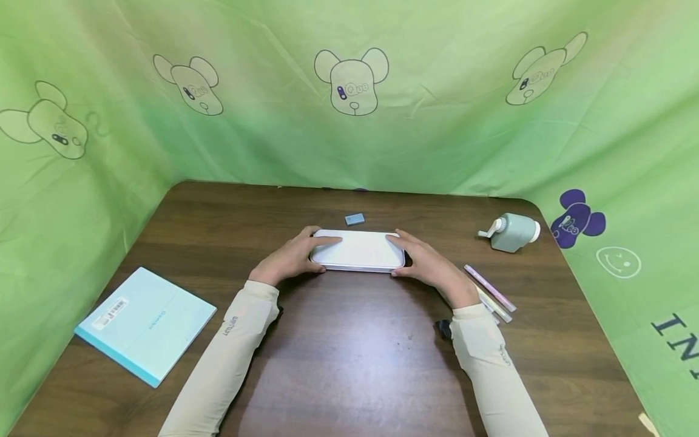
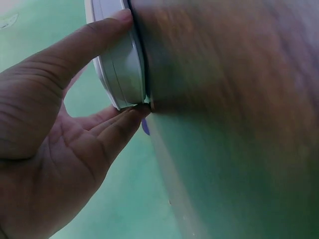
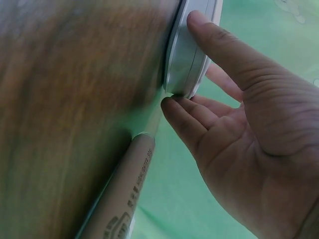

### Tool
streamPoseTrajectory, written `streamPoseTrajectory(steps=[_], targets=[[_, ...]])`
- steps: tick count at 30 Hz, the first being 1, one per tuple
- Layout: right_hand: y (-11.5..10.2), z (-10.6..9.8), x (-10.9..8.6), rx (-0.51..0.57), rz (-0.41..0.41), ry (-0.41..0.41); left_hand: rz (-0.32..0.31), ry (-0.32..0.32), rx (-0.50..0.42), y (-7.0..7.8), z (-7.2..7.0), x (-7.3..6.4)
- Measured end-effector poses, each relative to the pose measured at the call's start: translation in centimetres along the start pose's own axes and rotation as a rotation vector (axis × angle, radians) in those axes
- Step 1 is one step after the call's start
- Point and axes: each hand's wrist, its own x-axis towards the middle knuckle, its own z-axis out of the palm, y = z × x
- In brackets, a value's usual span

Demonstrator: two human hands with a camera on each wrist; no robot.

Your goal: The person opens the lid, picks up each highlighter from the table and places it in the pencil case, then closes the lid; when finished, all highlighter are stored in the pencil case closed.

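A white, flat pencil case (image 1: pixel 357 250) with rounded corners lies across the middle of the table, between both hands. My left hand (image 1: pixel 289 255) grips its left end, thumb on the near side and a finger over the top. In the left wrist view the thumb presses the case's side (image 2: pixel 122 69), while other fingertips reach the end low by the table. The right hand (image 1: pixel 428 261) holds the opposite end in the same way. A seam runs along the case's side (image 3: pixel 187 59) in the right wrist view.
Behind the case lies a small blue eraser (image 1: pixel 354 219). A grey-green crank pencil sharpener (image 1: pixel 513 232) is at the back right. Several pens, one pink (image 1: pixel 490 287) and one a highlighter (image 3: pixel 124 186), lie beside the right wrist. A light-blue notebook (image 1: pixel 155 328) lies left.
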Motion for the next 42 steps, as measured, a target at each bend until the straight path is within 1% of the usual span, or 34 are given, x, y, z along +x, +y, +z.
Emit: streamPoseTrajectory(steps=[3, 6, 10, 12, 14, 15, 19, 21, 23, 25, 29, 30, 32, 34, 36, 37, 38, 40, 42], targets=[[0.7, 0.2, 0.1, 0.019, -0.031, 0.002, -0.003, 0.004, 0.004, -0.1, 0.1, 0.0], [3.4, 1.5, 0.8, 0.024, -0.086, 0.007, -0.007, 0.004, 0.006, -0.1, 0.1, 0.0], [7.3, 3.3, 1.8, 0.001, -0.152, 0.008, -0.004, 0.010, 0.012, 0.1, 0.1, 0.0], [7.7, 3.4, 1.8, -0.002, -0.159, 0.006, 0.000, 0.013, 0.015, 0.2, 0.1, 0.0], [7.3, 3.2, 1.5, 0.008, -0.170, 0.007, 0.000, 0.013, 0.018, 0.1, 0.1, 0.0], [6.8, 2.9, 1.3, 0.018, -0.164, 0.003, -0.001, 0.013, 0.018, 0.1, 0.1, 0.0], [3.4, 1.3, 0.0, 0.083, -0.138, -0.018, -0.008, 0.014, 0.020, 0.1, 0.3, 0.1], [2.3, 0.7, -0.4, 0.108, -0.132, -0.027, -0.006, 0.016, 0.021, 0.1, 0.3, 0.1], [2.1, 0.4, -0.6, 0.116, -0.137, -0.024, -0.003, 0.019, 0.016, 0.1, 0.3, 0.0], [3.3, 0.9, -0.3, 0.105, -0.152, -0.007, -0.002, 0.019, 0.003, 0.0, 0.3, 0.0], [3.4, 0.7, -0.4, 0.163, -0.143, -0.002, 0.026, 0.040, -0.042, -0.8, 0.4, 0.1], [3.6, 0.7, -0.4, 0.184, -0.137, -0.002, 0.056, 0.053, -0.064, -1.9, 0.7, 0.6], [3.7, 0.7, -0.2, 0.231, -0.126, 0.004, 0.092, 0.094, -0.078, -3.4, 1.4, 1.3], [4.8, 1.2, 0.2, 0.260, -0.125, 0.026, 0.118, 0.126, -0.100, -4.6, 1.8, 1.8], [6.3, 2.0, 0.9, 0.299, -0.124, 0.056, 0.124, 0.143, -0.129, -5.4, 2.1, 2.3], [7.2, 2.5, 1.3, 0.308, -0.111, 0.072, 0.108, 0.152, -0.125, -5.2, 2.0, 2.4], [7.6, 2.8, 1.7, 0.320, -0.103, 0.088, 0.100, 0.148, -0.141, -5.1, 1.9, 2.4], [8.6, 3.5, 2.6, 0.333, -0.046, 0.132, 0.086, 0.149, -0.160, -5.3, 1.9, 2.5], [9.2, 4.2, 3.5, 0.331, 0.018, 0.205, 0.067, 0.146, -0.166, -5.0, 1.7, 2.4]])
